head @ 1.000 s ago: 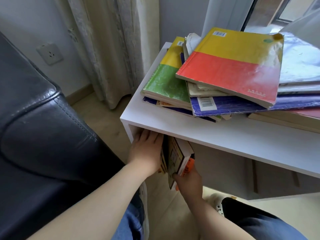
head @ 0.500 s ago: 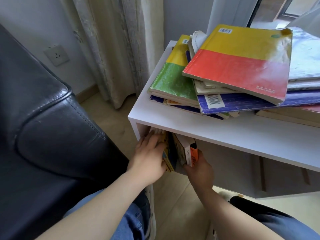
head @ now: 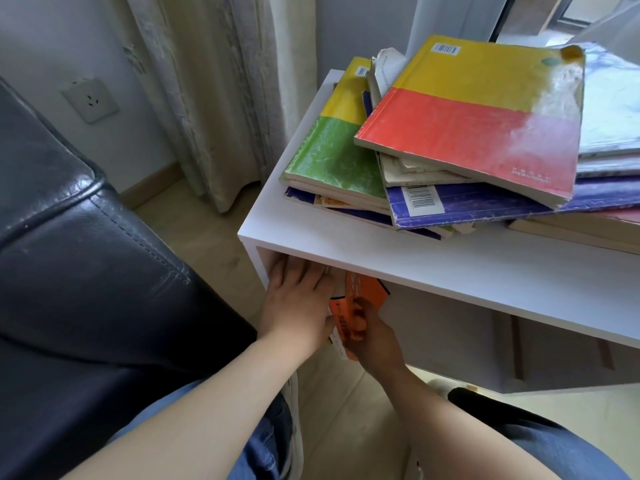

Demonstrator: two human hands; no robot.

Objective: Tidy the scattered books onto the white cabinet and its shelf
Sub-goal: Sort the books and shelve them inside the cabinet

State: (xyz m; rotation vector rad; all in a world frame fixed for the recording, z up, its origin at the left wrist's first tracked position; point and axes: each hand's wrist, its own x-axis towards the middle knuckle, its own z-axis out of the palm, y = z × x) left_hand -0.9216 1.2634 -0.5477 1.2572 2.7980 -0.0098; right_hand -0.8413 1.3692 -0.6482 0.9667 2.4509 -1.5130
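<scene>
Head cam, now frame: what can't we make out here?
1. Shelf contents, head view: hidden under the cabinet top; book count unknown.
2. Fingers of the left hand: tips run under that top.
3. The orange book: partly covered by the right hand gripping it; its print is blurred.
4. The book pile: right end cut off by the frame edge; lower books covered by upper ones.

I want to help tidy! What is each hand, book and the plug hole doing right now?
Left hand: flat, fingers straight, under the white wooden cabinet top.
Right hand: gripping the orange paperback book.
Orange paperback book: tilted, partly in the shelf.
Yellow-and-red paperback book: closed, flat atop the crooked pile.
White wall socket: nothing plugged in.
</scene>
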